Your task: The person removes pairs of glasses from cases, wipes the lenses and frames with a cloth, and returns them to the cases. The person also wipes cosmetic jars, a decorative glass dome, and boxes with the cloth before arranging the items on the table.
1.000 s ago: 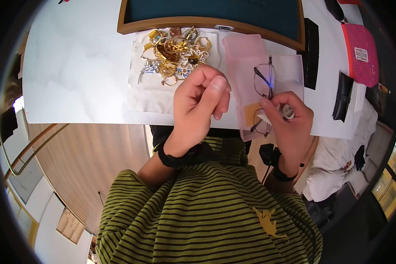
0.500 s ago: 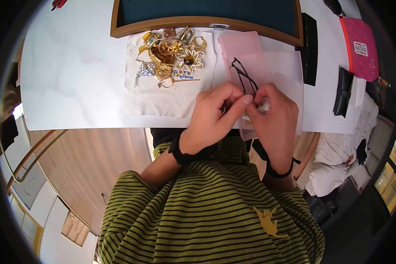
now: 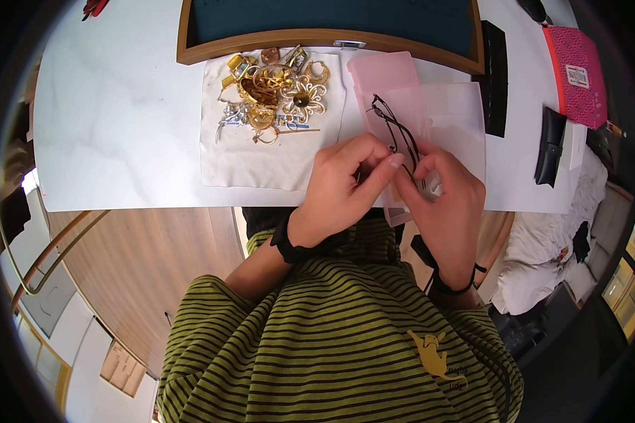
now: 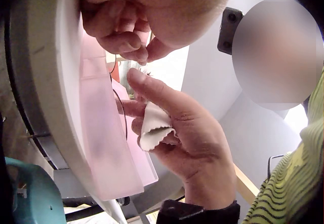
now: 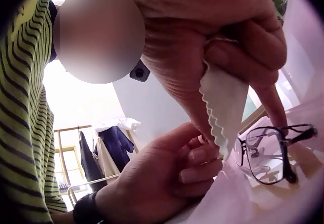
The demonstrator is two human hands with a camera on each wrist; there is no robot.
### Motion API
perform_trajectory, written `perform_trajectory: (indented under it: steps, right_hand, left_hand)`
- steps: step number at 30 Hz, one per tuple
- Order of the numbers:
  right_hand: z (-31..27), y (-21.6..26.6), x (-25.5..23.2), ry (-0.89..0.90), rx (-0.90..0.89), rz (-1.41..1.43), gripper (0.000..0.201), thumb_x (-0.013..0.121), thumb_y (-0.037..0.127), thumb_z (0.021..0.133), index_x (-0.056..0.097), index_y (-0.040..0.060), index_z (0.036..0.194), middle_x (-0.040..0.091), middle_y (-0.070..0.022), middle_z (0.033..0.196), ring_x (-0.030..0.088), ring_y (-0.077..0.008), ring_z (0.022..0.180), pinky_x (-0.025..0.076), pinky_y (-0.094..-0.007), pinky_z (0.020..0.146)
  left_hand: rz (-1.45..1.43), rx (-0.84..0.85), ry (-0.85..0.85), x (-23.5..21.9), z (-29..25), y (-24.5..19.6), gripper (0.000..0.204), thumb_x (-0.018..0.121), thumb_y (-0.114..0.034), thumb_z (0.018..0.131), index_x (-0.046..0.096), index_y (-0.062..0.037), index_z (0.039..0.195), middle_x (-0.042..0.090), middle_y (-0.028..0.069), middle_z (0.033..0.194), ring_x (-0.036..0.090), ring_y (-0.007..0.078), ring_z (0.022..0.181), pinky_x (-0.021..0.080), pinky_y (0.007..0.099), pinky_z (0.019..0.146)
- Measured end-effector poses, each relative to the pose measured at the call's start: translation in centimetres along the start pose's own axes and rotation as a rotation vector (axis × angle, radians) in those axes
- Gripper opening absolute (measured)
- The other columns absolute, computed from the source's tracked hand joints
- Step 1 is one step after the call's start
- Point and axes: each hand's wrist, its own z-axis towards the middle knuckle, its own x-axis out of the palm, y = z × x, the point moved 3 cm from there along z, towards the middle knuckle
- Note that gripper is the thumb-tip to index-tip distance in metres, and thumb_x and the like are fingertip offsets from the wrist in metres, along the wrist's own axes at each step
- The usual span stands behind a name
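Observation:
Both hands meet above the near edge of the table. With thumb and index finger, the left hand pinches a dark thin-framed pair of glasses; the exact grip is hidden behind the fingers. The right hand holds a white cloth with a zigzag edge, folded in its palm and fingers. In the right wrist view a straight right finger reaches the frame by a lens. Beneath the hands lies an open pink translucent case.
To the left, a pale cloth bears a pile of gold and silver jewellery. A wooden tray with dark lining stands behind. At right are a black strip, a black pouch and a pink zip bag.
The left hand has moved right, from near the jewellery, to the glasses. The glasses have turned, and their temples now point away from the body. Little differs over the last half second.

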Motion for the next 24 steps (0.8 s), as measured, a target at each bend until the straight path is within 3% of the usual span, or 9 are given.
perform_trajectory:
  steps: [5, 9, 11, 13, 15, 18, 21, 23, 24]
  right_hand:
    - [-0.6, -0.4, -0.1, -0.096, -0.167, 0.009, 0.027, 0.078, 0.009, 0.068, 0.053, 0.0037, 0.076, 0.062, -0.0075, 0.079, 0.062, -0.0255, 0.065, 0.049, -0.0357, 0.056]
    - [-0.9, -0.5, -0.2, -0.089, -0.149, 0.018, 0.026, 0.077, 0.009, 0.069, 0.054, 0.003, 0.077, 0.065, -0.01, 0.089, 0.065, -0.0281, 0.073, 0.051, -0.0367, 0.06]
    - [-0.8, -0.4, -0.1, 0.009, -0.087, 0.021, 0.024, 0.077, 0.007, 0.069, 0.055, 0.0027, 0.077, 0.066, -0.0115, 0.096, 0.066, -0.0289, 0.078, 0.052, -0.0344, 0.063]
    - [-0.8, -0.6, -0.1, -0.002, -0.095, 0.011, 0.024, 0.077, 0.007, 0.069, 0.055, 0.0027, 0.079, 0.066, -0.0114, 0.095, 0.066, -0.029, 0.077, 0.052, -0.0335, 0.064]
    - [-0.9, -0.7, -0.2, -0.009, -0.103, 0.003, 0.023, 0.076, 0.007, 0.07, 0.056, 0.0028, 0.08, 0.066, -0.0114, 0.095, 0.065, -0.0292, 0.076, 0.052, -0.0326, 0.065]
    - [-0.9, -0.3, -1.9, -0.098, -0.13, 0.123, 0.018, 0.073, 0.005, 0.074, 0.058, 0.0016, 0.084, 0.068, -0.0109, 0.09, 0.066, -0.0226, 0.074, 0.051, -0.0298, 0.066]
    - [-1.0, -1.6, -5.6, -0.402, -0.018, 0.344, 0.009, 0.062, 0.005, 0.085, 0.06, -0.0014, 0.09, 0.068, -0.0095, 0.086, 0.062, -0.0127, 0.074, 0.048, -0.0253, 0.068]
    - [-0.3, -2.9, -7.1, -0.589, 0.046, 0.371, 0.015, 0.054, 0.009, 0.091, 0.062, -0.0025, 0.096, 0.065, -0.0063, 0.078, 0.055, -0.009, 0.068, 0.043, -0.0212, 0.064]
    - [0.1, -3.9, -7.4, -0.59, 0.041, 0.365, 0.015, 0.054, 0.009, 0.091, 0.062, -0.0025, 0.096, 0.065, -0.0063, 0.078, 0.055, -0.009, 0.068, 0.043, -0.0212, 0.064]
  left_hand:
    - [0.002, -0.012, 0.006, 0.1, -0.1, 0.2, 0.015, 0.066, -0.007, 0.084, 0.056, 0.0005, 0.077, 0.056, 0.0076, 0.063, 0.051, 0.0109, 0.049, 0.039, 0.0253, 0.046]
    - [0.01, -0.002, -0.014, 0.1, -0.1, 0.3, 0.015, 0.066, -0.007, 0.084, 0.056, 0.0001, 0.077, 0.054, 0.0061, 0.062, 0.047, 0.0096, 0.048, 0.036, 0.0253, 0.045]
    - [0.002, 0.0, -0.013, 0.1, -0.1, 0.3, 0.014, 0.066, -0.007, 0.084, 0.055, 0.0, 0.076, 0.054, 0.0056, 0.062, 0.046, 0.009, 0.048, 0.035, 0.0251, 0.044]
    - [-0.006, 0.003, -0.012, 0.1, 0.0, 0.2, 0.014, 0.066, -0.006, 0.084, 0.055, -0.0002, 0.076, 0.054, 0.0051, 0.061, 0.045, 0.0085, 0.047, 0.035, 0.025, 0.044]
    - [-0.009, 0.016, -0.015, 0.2, -0.1, 0.1, 0.014, 0.062, -0.004, 0.087, 0.055, -0.0009, 0.076, 0.05, -0.003, 0.061, 0.04, 0.0022, 0.055, 0.03, 0.0194, 0.048]
    - [-0.014, 0.01, -0.019, 0.2, -0.2, 0.3, 0.013, 0.062, -0.003, 0.087, 0.054, -0.0009, 0.076, 0.05, -0.0024, 0.062, 0.04, 0.0023, 0.055, 0.03, 0.0196, 0.048]
    - [-0.032, 0.007, -0.024, 0.2, -0.3, 0.4, 0.014, 0.062, -0.002, 0.086, 0.053, -0.0011, 0.075, 0.05, -0.0026, 0.061, 0.039, 0.0027, 0.055, 0.03, 0.0201, 0.048]
    - [-0.006, 0.036, -0.026, 0.2, -0.2, 0.2, 0.015, 0.062, -0.002, 0.086, 0.052, -0.0009, 0.075, 0.05, -0.0019, 0.062, 0.039, 0.0032, 0.055, 0.03, 0.0203, 0.048]
    - [0.019, 0.062, -0.03, 0.1, -0.1, 0.1, 0.015, 0.062, -0.001, 0.086, 0.052, -0.0008, 0.074, 0.049, -0.0013, 0.064, 0.039, 0.0038, 0.055, 0.03, 0.0205, 0.048]
